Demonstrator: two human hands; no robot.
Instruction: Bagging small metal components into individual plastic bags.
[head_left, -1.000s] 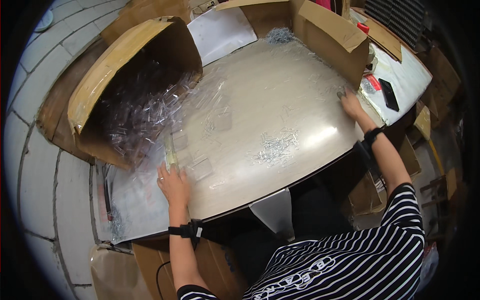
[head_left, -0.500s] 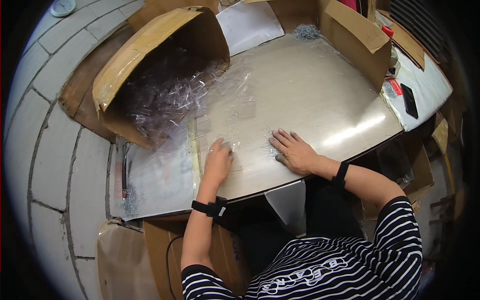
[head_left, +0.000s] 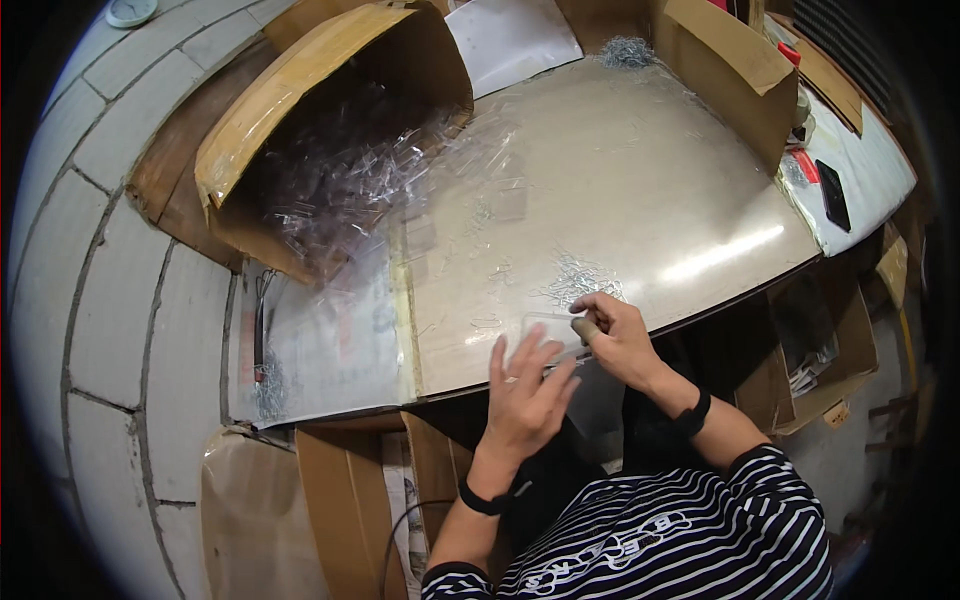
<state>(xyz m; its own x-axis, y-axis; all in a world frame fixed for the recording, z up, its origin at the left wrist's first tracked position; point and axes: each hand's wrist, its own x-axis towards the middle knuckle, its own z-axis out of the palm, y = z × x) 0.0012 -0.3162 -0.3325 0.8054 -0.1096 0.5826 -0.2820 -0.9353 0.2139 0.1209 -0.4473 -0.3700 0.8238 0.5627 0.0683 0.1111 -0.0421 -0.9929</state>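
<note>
While we lean over the near edge of the table (head_left: 640,200), both our hands meet on a clear plastic sleeve (head_left: 548,335) that lies flat just inside that edge, a little right of the middle. Our left hand (head_left: 528,392) rests on the sleeve's near side with its fingers (head_left: 545,350) spread and laid flat, pressing the plastic down. Our right hand (head_left: 618,335) sits just beside it at the sleeve's right end, its fingers curled and pressed together with the thumb; they seem to pinch something small against the sleeve, but we cannot tell what it is. A dark band circles each wrist.

Just beyond the right hand, a small heap of metal clips (head_left: 580,280) lies on the table, close to the fingers but apart from the sleeve. A second heap of clips (head_left: 628,52) sits at the far edge. Across the left part of the table loose clear plastic sleeves (head_left: 470,190) lie scattered, spilling from a large cardboard box (head_left: 300,120) that lies tipped on its side at the far left corner, its opening full of the same plastic. Another cardboard box (head_left: 730,70) stands at the far right corner. Off the right edge, a white surface (head_left: 870,180) carries a black phone (head_left: 832,195). Our striped shirt (head_left: 680,530) fills the lower part of the view.
</note>
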